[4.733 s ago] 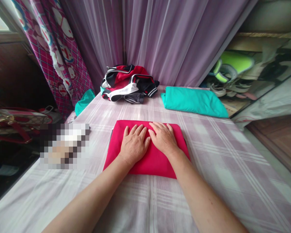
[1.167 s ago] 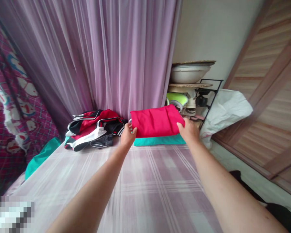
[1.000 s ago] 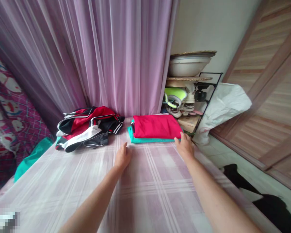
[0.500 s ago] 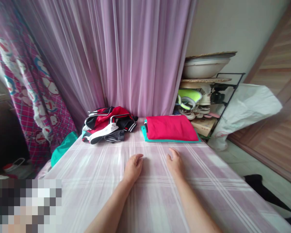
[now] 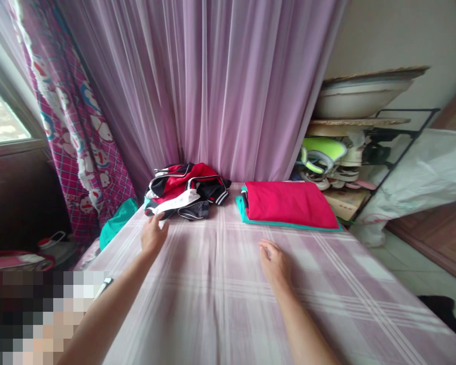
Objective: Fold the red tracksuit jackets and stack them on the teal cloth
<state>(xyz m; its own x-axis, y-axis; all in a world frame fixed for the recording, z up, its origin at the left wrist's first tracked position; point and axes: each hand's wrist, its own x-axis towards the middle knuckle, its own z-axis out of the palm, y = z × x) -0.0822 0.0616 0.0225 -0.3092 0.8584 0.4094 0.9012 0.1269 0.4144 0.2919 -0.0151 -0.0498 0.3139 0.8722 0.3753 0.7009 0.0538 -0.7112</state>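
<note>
A folded red cloth (image 5: 289,203) lies on top of a folded teal cloth (image 5: 240,208) at the far right of the bed (image 5: 228,284). To their left sits a crumpled pile of red, black and white clothes (image 5: 186,190). My left hand (image 5: 154,234) is open, stretched toward the near edge of that pile, its fingertips just short of it. My right hand (image 5: 275,263) is open and hovers low over the pink plaid sheet, in front of the folded stack, holding nothing.
A lilac curtain (image 5: 220,86) hangs behind the bed, and a patterned pink curtain (image 5: 76,121) hangs at the left by a window. Another teal cloth (image 5: 117,223) hangs off the bed's left edge. A rack with shoes (image 5: 338,157) and a basin stands at the right.
Both hands carried the folded red cloth onto the teal cloth and let go. They drew back, and now my left hand has swung left toward the crumpled pile.
</note>
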